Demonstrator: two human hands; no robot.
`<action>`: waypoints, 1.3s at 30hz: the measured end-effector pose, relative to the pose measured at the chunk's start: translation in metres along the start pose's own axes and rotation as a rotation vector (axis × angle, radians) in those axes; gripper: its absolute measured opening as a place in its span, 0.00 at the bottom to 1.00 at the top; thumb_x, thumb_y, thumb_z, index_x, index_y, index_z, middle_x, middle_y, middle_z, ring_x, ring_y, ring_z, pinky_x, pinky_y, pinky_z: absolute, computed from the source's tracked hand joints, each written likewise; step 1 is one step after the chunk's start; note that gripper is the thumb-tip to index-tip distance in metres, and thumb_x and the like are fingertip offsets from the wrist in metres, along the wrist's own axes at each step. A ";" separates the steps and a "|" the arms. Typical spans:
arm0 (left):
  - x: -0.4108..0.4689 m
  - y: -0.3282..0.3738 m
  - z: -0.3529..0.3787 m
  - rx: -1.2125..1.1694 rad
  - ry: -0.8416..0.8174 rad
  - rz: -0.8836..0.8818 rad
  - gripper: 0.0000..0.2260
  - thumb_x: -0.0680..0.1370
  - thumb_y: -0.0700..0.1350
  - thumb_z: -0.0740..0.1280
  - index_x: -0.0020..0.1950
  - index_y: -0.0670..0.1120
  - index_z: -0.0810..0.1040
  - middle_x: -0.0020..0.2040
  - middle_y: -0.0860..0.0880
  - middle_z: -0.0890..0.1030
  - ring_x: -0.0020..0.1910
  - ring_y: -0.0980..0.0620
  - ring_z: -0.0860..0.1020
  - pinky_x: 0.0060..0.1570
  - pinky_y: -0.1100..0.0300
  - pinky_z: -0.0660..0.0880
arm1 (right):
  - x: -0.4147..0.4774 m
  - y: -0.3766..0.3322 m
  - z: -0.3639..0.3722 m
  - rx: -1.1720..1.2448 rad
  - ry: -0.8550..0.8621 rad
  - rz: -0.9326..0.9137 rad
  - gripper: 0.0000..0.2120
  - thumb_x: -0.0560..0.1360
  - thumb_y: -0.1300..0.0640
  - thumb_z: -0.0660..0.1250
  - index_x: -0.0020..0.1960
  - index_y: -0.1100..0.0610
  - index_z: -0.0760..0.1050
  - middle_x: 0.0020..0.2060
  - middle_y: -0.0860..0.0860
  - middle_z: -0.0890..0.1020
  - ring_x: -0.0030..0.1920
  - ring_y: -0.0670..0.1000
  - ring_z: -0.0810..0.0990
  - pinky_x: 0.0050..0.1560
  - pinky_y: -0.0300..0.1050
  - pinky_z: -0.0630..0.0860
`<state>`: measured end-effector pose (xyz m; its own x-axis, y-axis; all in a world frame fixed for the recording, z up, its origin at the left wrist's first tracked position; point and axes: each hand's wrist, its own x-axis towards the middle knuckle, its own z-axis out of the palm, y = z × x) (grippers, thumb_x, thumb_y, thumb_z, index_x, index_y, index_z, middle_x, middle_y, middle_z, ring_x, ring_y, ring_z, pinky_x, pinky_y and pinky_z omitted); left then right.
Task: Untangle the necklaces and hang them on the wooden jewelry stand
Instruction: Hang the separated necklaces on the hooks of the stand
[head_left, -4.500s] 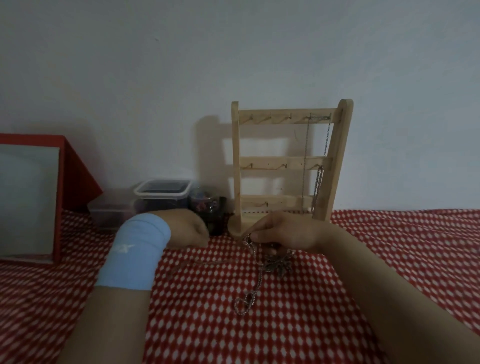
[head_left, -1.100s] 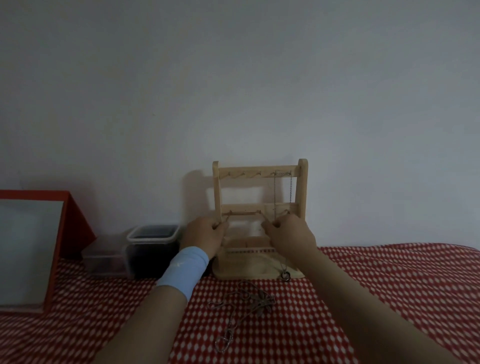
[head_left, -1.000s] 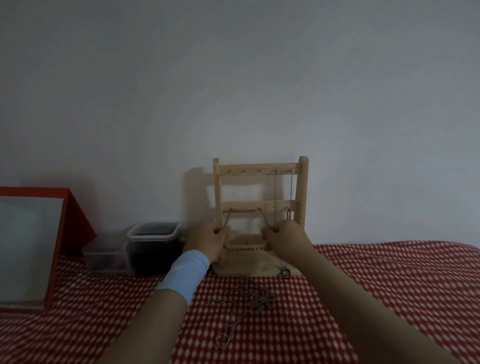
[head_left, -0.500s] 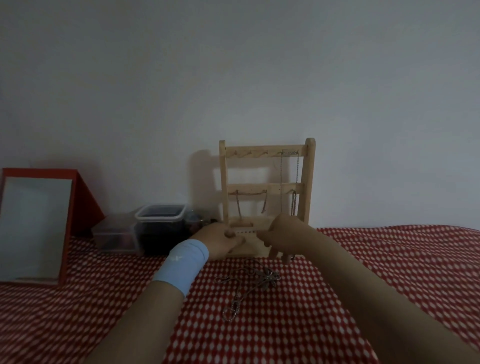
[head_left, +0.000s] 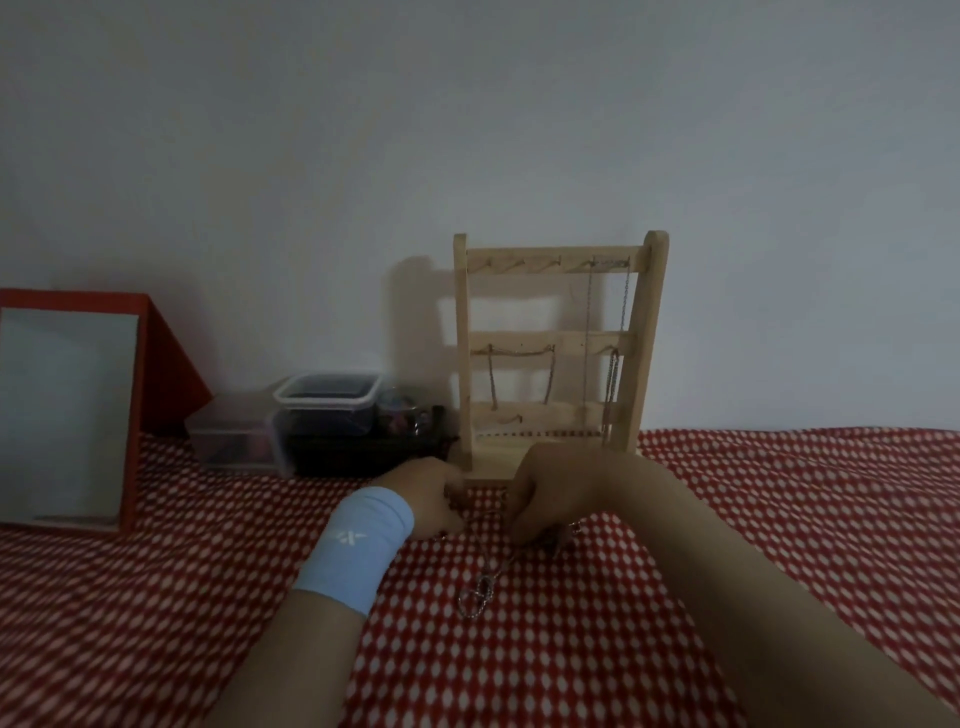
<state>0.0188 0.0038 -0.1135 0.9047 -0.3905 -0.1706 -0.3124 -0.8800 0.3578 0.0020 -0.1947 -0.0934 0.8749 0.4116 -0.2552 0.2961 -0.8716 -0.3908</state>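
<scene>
The wooden jewelry stand (head_left: 558, 252) stands against the wall on the red checked cloth. A thin chain (head_left: 589, 322) hangs from its top rail at the right, and a rope-like necklace (head_left: 519, 353) drapes across two hooks of the middle rail. A tangled bunch of chains (head_left: 480, 592) lies on the cloth in front of the stand. My left hand (head_left: 434, 499), with a light blue wristband, and my right hand (head_left: 545, 493) both rest on the cloth over the far end of that bunch, fingers curled around its strands.
Clear plastic boxes (head_left: 322, 415) with dark contents sit left of the stand. A red-framed mirror (head_left: 67, 410) leans at the far left. The red checked cloth (head_left: 779, 519) covers the whole surface, and a plain wall rises behind.
Both hands let go of the rope-like necklace, which now hangs on the middle rail, and came down to the tangled chains on the cloth. The view also tilted downward.
</scene>
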 end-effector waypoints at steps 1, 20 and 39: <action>0.000 -0.004 -0.003 -0.023 0.012 -0.033 0.09 0.78 0.44 0.66 0.54 0.44 0.83 0.54 0.49 0.82 0.55 0.50 0.79 0.56 0.62 0.74 | 0.001 0.002 0.000 0.012 0.011 -0.001 0.07 0.76 0.48 0.74 0.51 0.47 0.87 0.46 0.40 0.86 0.48 0.42 0.84 0.54 0.40 0.80; -0.021 0.001 -0.040 -1.037 0.194 0.186 0.10 0.83 0.42 0.57 0.47 0.43 0.77 0.30 0.50 0.76 0.27 0.53 0.72 0.27 0.61 0.72 | 0.013 -0.032 0.019 0.671 0.468 -0.196 0.15 0.74 0.50 0.76 0.49 0.61 0.78 0.40 0.52 0.84 0.39 0.48 0.84 0.51 0.49 0.83; -0.015 0.018 -0.012 0.049 -0.083 0.068 0.14 0.74 0.49 0.73 0.59 0.48 0.82 0.58 0.53 0.80 0.54 0.55 0.77 0.58 0.63 0.72 | 0.007 0.003 0.009 -0.128 0.018 0.000 0.23 0.71 0.49 0.79 0.63 0.43 0.76 0.58 0.41 0.75 0.56 0.45 0.74 0.58 0.43 0.73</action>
<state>0.0031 -0.0034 -0.0937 0.8544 -0.4693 -0.2231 -0.3883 -0.8620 0.3260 0.0053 -0.1926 -0.1041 0.8812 0.4080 -0.2389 0.3416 -0.8987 -0.2749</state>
